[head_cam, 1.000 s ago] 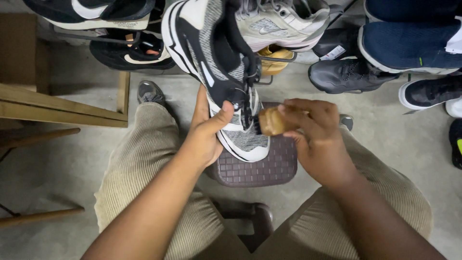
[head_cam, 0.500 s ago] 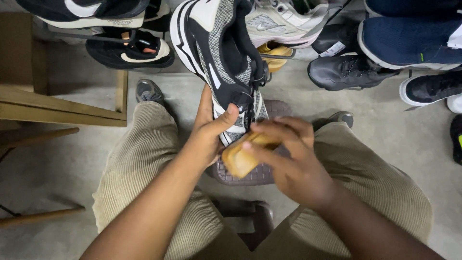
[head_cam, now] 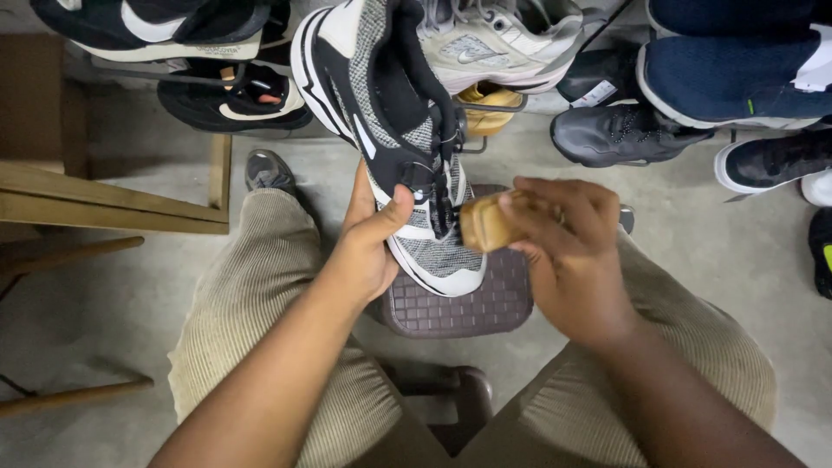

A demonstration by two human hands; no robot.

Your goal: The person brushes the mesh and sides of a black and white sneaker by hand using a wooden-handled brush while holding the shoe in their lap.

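Here, line by line:
Left hand: the left hand [head_cam: 368,251] is closed around the black, white and grey sneaker [head_cam: 390,139], thumb pressed over the tongue near the laces.
Right hand: the right hand [head_cam: 568,251] is wrapped around a wooden brush [head_cam: 487,222], whose end touches the sneaker's toe side.
Sneaker's place: held in the air over a brown woven stool [head_cam: 455,303], between the knees in tan corduroy trousers [head_cam: 251,347], centre of the scene.
Long axis: runs from far left to near right; the toe points near, down toward the stool, and the heel points far, toward the other shoes [head_cam: 485,52] on the floor [head_cam: 130,286].
Risk: the one-handed grip sits mid-shoe, so a hard brush stroke at the toe could, I judge, twist the sneaker loose or drop it onto the stool.
Risk: bristles may snag the laces.
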